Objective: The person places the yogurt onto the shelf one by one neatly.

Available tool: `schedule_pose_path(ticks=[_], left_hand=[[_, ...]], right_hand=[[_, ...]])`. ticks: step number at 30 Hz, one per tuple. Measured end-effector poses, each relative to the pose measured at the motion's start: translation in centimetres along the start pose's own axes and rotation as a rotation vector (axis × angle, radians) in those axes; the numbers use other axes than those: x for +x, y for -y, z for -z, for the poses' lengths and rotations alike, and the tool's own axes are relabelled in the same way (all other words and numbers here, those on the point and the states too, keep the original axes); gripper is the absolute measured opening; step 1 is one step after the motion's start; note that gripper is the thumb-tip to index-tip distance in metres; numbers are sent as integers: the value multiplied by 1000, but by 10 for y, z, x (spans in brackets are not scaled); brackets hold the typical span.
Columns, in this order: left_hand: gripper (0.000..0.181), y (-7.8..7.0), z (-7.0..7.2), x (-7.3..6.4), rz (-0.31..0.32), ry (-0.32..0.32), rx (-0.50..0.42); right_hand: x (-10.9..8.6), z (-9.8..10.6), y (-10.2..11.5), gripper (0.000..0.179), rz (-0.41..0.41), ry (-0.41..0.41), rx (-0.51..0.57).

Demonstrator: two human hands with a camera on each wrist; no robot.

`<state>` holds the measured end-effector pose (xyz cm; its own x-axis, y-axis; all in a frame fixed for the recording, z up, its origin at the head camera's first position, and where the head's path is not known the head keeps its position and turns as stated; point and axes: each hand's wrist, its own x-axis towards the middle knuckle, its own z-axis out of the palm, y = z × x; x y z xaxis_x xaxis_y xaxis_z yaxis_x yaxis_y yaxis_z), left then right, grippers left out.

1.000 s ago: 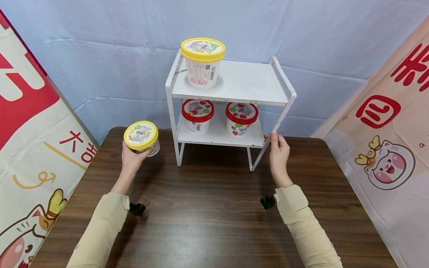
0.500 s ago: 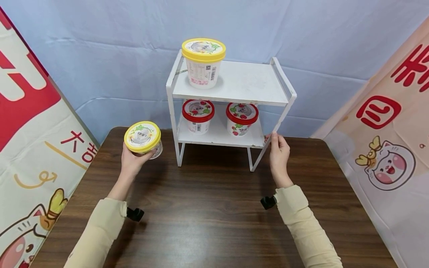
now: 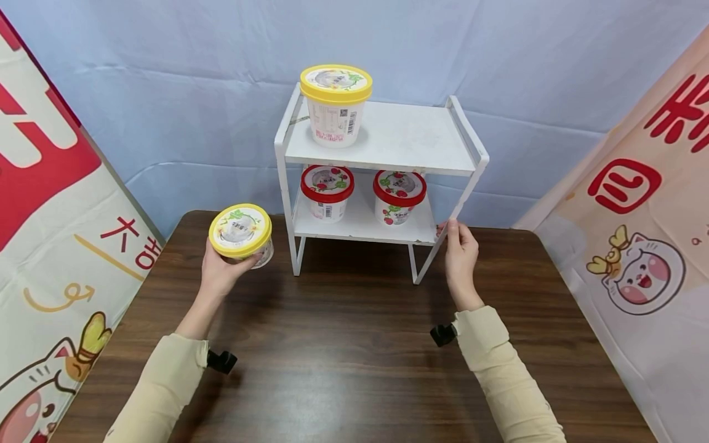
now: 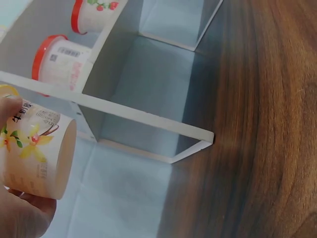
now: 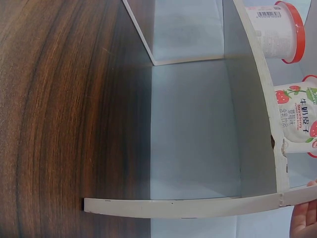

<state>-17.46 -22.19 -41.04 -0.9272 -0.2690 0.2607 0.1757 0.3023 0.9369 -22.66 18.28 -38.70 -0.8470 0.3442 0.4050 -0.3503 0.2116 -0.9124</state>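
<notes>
My left hand [image 3: 218,274] grips a yellow-lidded paper tub [image 3: 240,229] with vanilla flowers printed on its side [image 4: 34,148]. The tub is tilted and held left of a white two-tier shelf rack [image 3: 410,138]. My right hand [image 3: 461,258] holds the rack's right front upright, its fingers [image 5: 303,218] round the bar and partly hidden by it. Another yellow-lidded tub [image 3: 335,114] stands on the left of the top tier. Two red-lidded strawberry tubs stand on the lower tier, the left tub [image 3: 327,194] and the right tub [image 3: 399,197].
The rack stands at the back of a dark wood table [image 3: 332,344], against a light blue cloth [image 3: 221,123]. Printed banners hang on both sides, a left banner [image 3: 66,246] and a right banner [image 3: 637,184].
My left hand has drawn the yellow-lidded tub slightly nearer and to the right, and its lid tips more toward me. My right hand stays on the rack.
</notes>
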Motion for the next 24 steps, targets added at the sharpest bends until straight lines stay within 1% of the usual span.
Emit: schedule_pose_path(ticks=[3,7,9,13,18,21,23,24], left_hand=[[92,-2,0,-2,11,16,17],[93,-3,1,-3,23,42,9],[95,-3,2,-4,26,52,4],[95,-8,2,-7,14,64,19],[91,-14,0,-10,-32,87,-1],[90,-16,-2,-12,-48,103,4],[91,-17,-4,-13,-52,109,25],[92,-17,-4,-14,-54,114,22]], right_hand=[[-3,0,10,37,1,9,4],[-9,-1,25,37,5,14,-9],[-11,-2,29,37,3,14,-20],[-11,-2,32,37,2,9,-32],[-11,-2,31,38,1,13,-27],[-12,-2,31,38,2,16,-22],[-11,-2,30,38,-4,21,-21],[-10,-1,26,39,-1,19,-17]])
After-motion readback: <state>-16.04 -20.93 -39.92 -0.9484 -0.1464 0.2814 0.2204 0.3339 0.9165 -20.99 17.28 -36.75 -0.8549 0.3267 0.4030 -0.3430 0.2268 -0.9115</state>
